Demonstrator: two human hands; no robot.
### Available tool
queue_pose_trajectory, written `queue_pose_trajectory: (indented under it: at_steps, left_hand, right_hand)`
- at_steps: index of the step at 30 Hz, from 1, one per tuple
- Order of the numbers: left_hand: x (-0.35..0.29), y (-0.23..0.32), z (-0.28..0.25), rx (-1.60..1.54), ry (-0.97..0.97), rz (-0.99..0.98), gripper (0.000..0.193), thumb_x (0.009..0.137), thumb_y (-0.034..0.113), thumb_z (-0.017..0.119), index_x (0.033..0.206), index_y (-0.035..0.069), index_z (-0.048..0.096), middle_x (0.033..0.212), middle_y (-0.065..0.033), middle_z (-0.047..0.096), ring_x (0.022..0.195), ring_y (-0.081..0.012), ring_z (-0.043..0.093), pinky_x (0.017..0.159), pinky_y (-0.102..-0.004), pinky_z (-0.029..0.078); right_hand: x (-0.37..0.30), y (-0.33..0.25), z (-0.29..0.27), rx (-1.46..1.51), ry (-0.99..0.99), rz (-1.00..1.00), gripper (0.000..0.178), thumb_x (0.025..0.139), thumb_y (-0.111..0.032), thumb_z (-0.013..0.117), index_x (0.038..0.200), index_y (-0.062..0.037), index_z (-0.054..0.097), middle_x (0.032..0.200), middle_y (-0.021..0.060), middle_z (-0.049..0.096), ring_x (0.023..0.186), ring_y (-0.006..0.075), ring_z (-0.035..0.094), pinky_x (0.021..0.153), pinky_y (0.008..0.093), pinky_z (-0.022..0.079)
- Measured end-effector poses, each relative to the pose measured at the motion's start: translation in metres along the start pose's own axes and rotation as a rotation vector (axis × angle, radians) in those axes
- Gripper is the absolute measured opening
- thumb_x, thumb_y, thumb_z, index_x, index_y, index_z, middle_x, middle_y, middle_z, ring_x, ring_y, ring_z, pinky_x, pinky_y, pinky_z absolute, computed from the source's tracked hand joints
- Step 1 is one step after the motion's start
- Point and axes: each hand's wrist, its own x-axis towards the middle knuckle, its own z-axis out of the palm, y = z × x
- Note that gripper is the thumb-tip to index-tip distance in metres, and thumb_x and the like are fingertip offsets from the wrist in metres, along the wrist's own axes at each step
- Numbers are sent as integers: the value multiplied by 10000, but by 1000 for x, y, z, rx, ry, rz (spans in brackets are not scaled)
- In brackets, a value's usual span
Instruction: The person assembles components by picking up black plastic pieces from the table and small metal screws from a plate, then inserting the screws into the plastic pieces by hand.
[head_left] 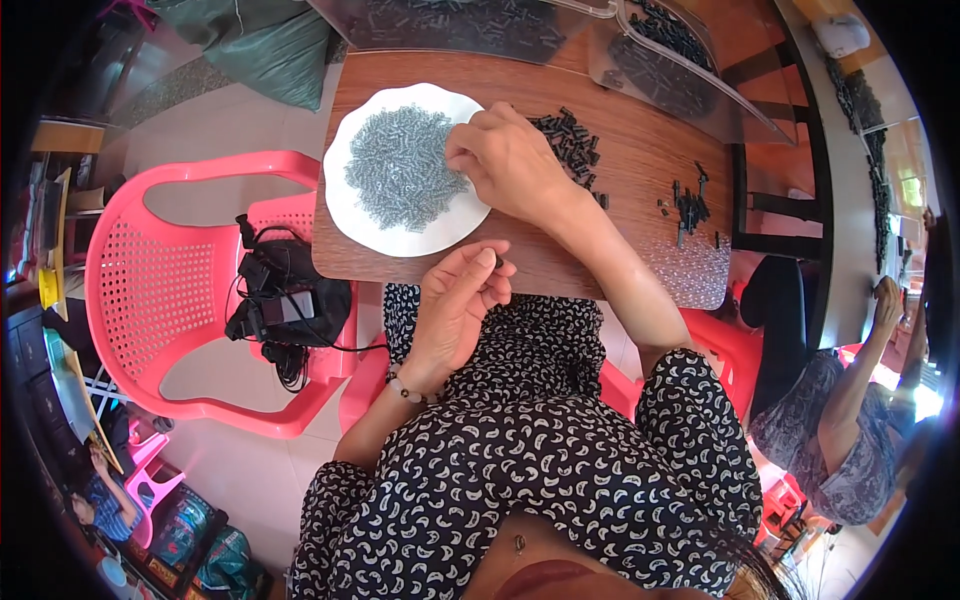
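A white wavy-rimmed plate (355,225) on the wooden table holds a heap of small metal springs (400,165). My right hand (515,165) reaches over the plate's right rim, its fingers pinched together at the edge of the heap. What sits between those fingertips is hidden. Below the plate, by the table's front edge, my left hand (455,305) is closed with thumb and fingers around a small black part (499,262), mostly covered. Just right of my right hand lies a pile of small black cylindrical parts (570,145).
A smaller group of black pieces (690,212) lies farther right on the table (640,215). Clear bins (460,30) with black parts stand at the back. A pink chair (160,300) at left bears a black bag with cables (290,300). Another person (835,430) sits at right.
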Motion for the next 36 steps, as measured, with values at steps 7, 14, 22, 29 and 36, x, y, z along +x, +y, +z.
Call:
queue_pose_trajectory:
  at_steps: [7, 14, 22, 29, 36]
  left_hand:
    - [3, 7, -3, -39, 13, 49, 238, 960, 173, 571, 1108, -9, 611, 877, -34, 639, 754, -66, 573, 698, -213, 476]
    - [1, 8, -4, -19, 8, 44, 229, 961, 170, 567, 1097, -10, 608, 873, -29, 633, 756, -67, 566, 700, -216, 470]
    - [6, 38, -10, 199, 68, 322, 225, 961, 126, 537, 1115, -28, 598, 836, -31, 597, 698, -62, 519, 637, -201, 429]
    - [22, 71, -7, 584, 210, 536, 270, 931, 129, 611, 1168, -1, 616, 813, 0, 625, 693, -35, 522, 634, -182, 417]
    - [31, 70, -4, 746, 134, 589, 221, 922, 98, 623, 1113, -12, 640, 842, -5, 643, 762, -38, 557, 682, -177, 442]
  right_hand:
    - [1, -8, -1, 89, 3, -60, 116, 750, -97, 687, 858, -83, 649, 792, 74, 612, 850, 290, 556, 757, 392, 467]
    - [3, -8, -2, 79, -37, -57, 128, 755, -124, 702, 865, -83, 651, 754, 72, 615, 845, 282, 571, 748, 377, 468]
    - [5, -10, -12, 544, -80, 134, 128, 839, -141, 690, 889, -26, 663, 777, 50, 660, 730, 149, 568, 682, 302, 459]
    - [3, -11, -19, 859, -193, 240, 185, 913, -176, 634, 904, 7, 660, 756, -13, 631, 717, 56, 504, 688, 248, 435]
    - [1, -11, -22, 861, -258, 189, 188, 914, -178, 630, 880, 6, 654, 747, -11, 630, 720, 58, 506, 694, 249, 436]
